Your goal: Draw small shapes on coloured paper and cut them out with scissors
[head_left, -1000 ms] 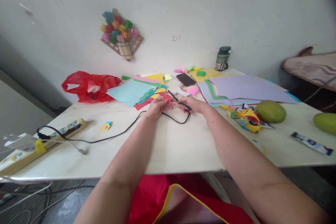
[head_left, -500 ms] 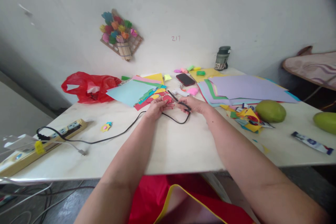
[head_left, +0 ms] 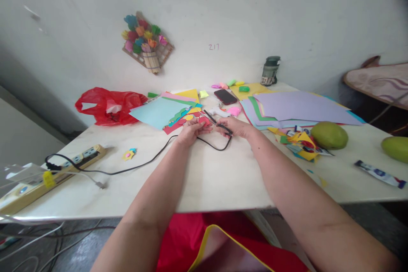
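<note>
Near the middle of the table, my left hand is closed on a small piece of red paper. Just to its right, my right hand grips black-handled scissors, whose blades point left toward the red paper. A black cable runs from the left and loops under and in front of both hands. Behind the hands lie a glue gun, partly hidden, and a pink lump. Light blue sheets and red scraps lie to the left of them.
On the left are a red plastic bag, a power strip and a small yellow cutout. A phone lies behind. Purple sheets, paper scraps, a green fruit and a tube are on the right.
</note>
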A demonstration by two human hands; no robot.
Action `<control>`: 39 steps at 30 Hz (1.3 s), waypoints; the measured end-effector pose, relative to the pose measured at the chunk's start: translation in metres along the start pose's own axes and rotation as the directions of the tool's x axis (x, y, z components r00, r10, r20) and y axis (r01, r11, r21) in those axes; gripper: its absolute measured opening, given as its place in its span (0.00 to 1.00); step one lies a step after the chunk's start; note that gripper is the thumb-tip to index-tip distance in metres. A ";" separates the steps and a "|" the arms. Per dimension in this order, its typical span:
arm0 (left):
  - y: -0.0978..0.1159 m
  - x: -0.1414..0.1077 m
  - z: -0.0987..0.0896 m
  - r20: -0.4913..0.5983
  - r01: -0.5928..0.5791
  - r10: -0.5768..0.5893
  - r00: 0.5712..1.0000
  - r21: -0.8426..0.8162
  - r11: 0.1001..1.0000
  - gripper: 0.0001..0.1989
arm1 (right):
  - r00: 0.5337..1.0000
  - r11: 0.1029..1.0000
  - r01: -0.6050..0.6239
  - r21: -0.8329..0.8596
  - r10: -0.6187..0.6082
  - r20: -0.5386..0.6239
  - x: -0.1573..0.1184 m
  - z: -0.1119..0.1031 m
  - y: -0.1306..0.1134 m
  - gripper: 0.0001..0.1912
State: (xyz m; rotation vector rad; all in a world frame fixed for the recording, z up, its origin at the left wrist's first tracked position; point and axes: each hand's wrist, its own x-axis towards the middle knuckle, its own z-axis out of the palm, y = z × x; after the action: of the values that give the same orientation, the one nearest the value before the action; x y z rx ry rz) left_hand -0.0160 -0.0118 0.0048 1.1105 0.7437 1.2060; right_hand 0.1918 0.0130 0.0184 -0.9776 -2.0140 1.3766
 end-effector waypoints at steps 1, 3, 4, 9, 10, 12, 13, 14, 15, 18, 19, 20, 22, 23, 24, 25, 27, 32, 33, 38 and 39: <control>0.000 0.000 0.000 0.002 0.002 -0.002 1.000 0.007 1.000 0.11 | 1.000 1.000 -0.007 0.005 0.007 -0.008 0.000 0.001 -0.001 0.13; 0.001 0.000 0.001 0.001 0.007 -0.007 1.000 0.017 1.000 0.12 | 0.999 1.000 -0.028 0.011 0.028 -0.025 -0.002 0.002 -0.006 0.11; 0.001 -0.001 0.001 -0.002 0.006 -0.006 1.000 0.020 1.000 0.12 | 0.999 0.999 -0.037 -0.003 0.037 -0.034 -0.004 0.003 -0.009 0.11; 0.002 -0.002 0.002 -0.003 -0.006 0.007 1.000 0.027 1.000 0.12 | 0.997 0.996 -0.064 -0.062 0.060 -0.054 -0.008 0.006 -0.017 0.10; 0.002 -0.002 0.002 -0.002 -0.006 0.006 1.000 0.028 1.000 0.12 | 0.997 0.997 -0.057 -0.058 0.054 -0.051 -0.007 0.006 -0.016 0.10; 0.001 -0.001 0.002 -0.007 -0.003 0.004 1.000 0.023 1.000 0.13 | 0.998 0.998 -0.040 -0.052 0.037 -0.046 -0.006 0.005 -0.013 0.11; 0.001 -0.001 0.002 -0.011 -0.005 0.005 1.000 0.019 1.000 0.14 | 0.999 0.998 -0.033 -0.050 0.031 -0.044 -0.005 0.004 -0.010 0.12; 0.001 -0.001 0.002 -0.015 -0.007 0.008 1.000 0.018 1.000 0.14 | 0.999 0.999 -0.023 -0.048 0.021 -0.040 -0.004 0.003 -0.008 0.12; 0.001 -0.001 0.002 -0.017 -0.011 0.012 1.000 0.019 1.000 0.14 | 0.999 0.999 -0.014 -0.045 0.013 -0.034 -0.004 0.003 -0.006 0.13; 0.001 -0.001 0.002 -0.011 -0.024 0.025 1.000 0.032 0.999 0.15 | 1.000 1.000 -0.010 -0.029 0.009 -0.011 -0.003 0.002 -0.003 0.12; 0.001 -0.001 0.002 -0.007 -0.026 0.026 1.000 0.037 0.999 0.15 | 1.000 1.000 -0.014 -0.024 0.014 -0.006 -0.003 0.001 -0.002 0.11; 0.001 -0.002 0.002 -0.005 -0.026 0.027 1.000 0.042 0.999 0.15 | 1.000 1.000 -0.020 -0.019 0.020 -0.001 -0.003 0.001 -0.002 0.11; 0.001 -0.002 0.002 -0.004 -0.025 0.025 1.000 0.050 0.998 0.14 | 1.000 0.999 -0.027 -0.017 0.027 0.010 -0.003 0.001 -0.002 0.11; 0.001 -0.002 0.002 -0.005 -0.023 0.023 1.000 0.054 0.998 0.14 | 0.999 0.999 -0.029 -0.019 0.029 0.016 -0.003 0.001 -0.002 0.11; 0.001 -0.002 0.002 -0.005 -0.020 0.021 1.000 0.059 0.998 0.14 | 0.999 0.999 -0.031 -0.021 0.032 0.021 -0.004 0.001 -0.003 0.11; 0.001 -0.002 0.002 -0.004 -0.019 0.019 1.000 0.064 0.998 0.14 | 0.999 0.999 -0.033 -0.023 0.034 0.026 -0.004 0.001 -0.003 0.11; 0.000 -0.002 0.001 -0.004 -0.014 0.015 1.000 0.074 0.997 0.14 | 0.999 0.999 -0.033 -0.028 0.034 0.028 -0.006 0.001 -0.006 0.12; -0.001 -0.001 -0.001 -0.005 -0.014 0.015 1.000 0.073 0.997 0.14 | 0.999 0.998 -0.036 -0.046 0.037 0.015 -0.009 0.004 -0.012 0.10; -0.001 -0.001 -0.001 -0.001 -0.014 0.014 1.000 0.072 0.997 0.14 | 0.999 0.998 -0.038 -0.051 0.039 0.009 -0.009 0.004 -0.013 0.10; -0.001 0.000 -0.002 0.007 -0.014 0.013 1.000 0.069 0.998 0.13 | 1.000 0.999 -0.021 -0.043 0.021 0.004 -0.007 0.003 -0.009 0.10; -0.001 -0.001 -0.002 0.006 -0.015 0.014 1.000 0.068 0.998 0.13 | 1.000 0.999 -0.020 -0.037 0.021 0.007 -0.007 0.003 -0.008 0.11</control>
State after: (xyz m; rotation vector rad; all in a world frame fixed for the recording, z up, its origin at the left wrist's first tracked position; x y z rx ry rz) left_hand -0.0173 -0.0118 0.0034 1.1766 0.7782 1.1970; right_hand 0.1915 0.0044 0.0249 -1.0130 -2.0470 1.3604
